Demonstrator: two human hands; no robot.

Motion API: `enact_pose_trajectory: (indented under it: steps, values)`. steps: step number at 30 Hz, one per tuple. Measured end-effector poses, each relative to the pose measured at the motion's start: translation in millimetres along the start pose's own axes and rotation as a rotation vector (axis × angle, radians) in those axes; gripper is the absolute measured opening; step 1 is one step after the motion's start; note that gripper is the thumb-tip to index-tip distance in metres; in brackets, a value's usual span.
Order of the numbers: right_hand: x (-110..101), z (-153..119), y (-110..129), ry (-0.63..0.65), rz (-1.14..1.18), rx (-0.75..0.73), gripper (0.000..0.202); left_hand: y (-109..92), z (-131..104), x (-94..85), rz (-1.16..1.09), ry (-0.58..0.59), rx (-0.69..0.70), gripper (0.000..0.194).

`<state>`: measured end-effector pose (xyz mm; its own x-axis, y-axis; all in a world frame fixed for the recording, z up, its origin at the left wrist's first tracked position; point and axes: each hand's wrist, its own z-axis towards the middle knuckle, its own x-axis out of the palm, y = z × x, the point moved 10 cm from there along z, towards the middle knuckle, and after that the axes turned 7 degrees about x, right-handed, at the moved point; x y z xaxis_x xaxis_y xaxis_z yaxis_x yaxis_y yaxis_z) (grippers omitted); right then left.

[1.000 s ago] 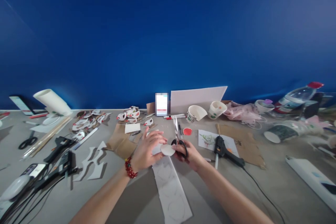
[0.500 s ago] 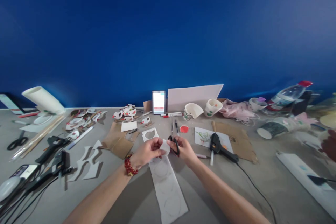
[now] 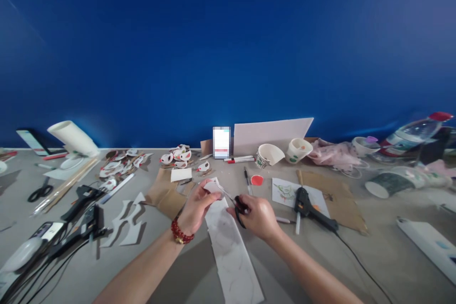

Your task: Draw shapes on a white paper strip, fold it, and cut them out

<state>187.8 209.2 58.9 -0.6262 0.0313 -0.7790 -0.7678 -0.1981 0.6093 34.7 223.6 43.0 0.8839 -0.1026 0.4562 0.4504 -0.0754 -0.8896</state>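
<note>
Between thumb and fingers, my left hand [image 3: 200, 203] pinches a small white paper piece [image 3: 214, 189]. My right hand [image 3: 257, 214] is closed on the black handles of a pair of scissors [image 3: 241, 205]. Its blades point up and left to the edge of the paper piece. Under both hands lies a long white strip [image 3: 235, 256] with faint round outlines drawn on it. A red oval piece [image 3: 257, 180] rests beyond my right hand, beside a black pen [image 3: 246, 176].
Glue guns [image 3: 307, 205] lie on both sides, one with a trailing cable. Small white bird shapes [image 3: 181, 154], paper cups [image 3: 298, 150], a phone [image 3: 221, 142] and a white board [image 3: 270, 137] stand along the wall. Brown cardboard [image 3: 335, 197] is at right.
The view has shifted, so the table things appear further right. My hands have moved slightly apart, and the scissors now point up-left, with their blades visible at the paper piece.
</note>
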Motion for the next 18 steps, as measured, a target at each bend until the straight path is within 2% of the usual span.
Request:
enact_pose_trajectory:
  steps: [7, 18]
  values:
    - [-6, -2, 7, -0.022, -0.09, -0.013, 0.032, -6, -1, 7.7, 0.005, 0.04, 0.018, 0.026]
    - [-5, -2, 8, -0.011, -0.136, -0.034, 0.035, -11, -1, 13.1, 0.015, 0.094, 0.097, 0.02]
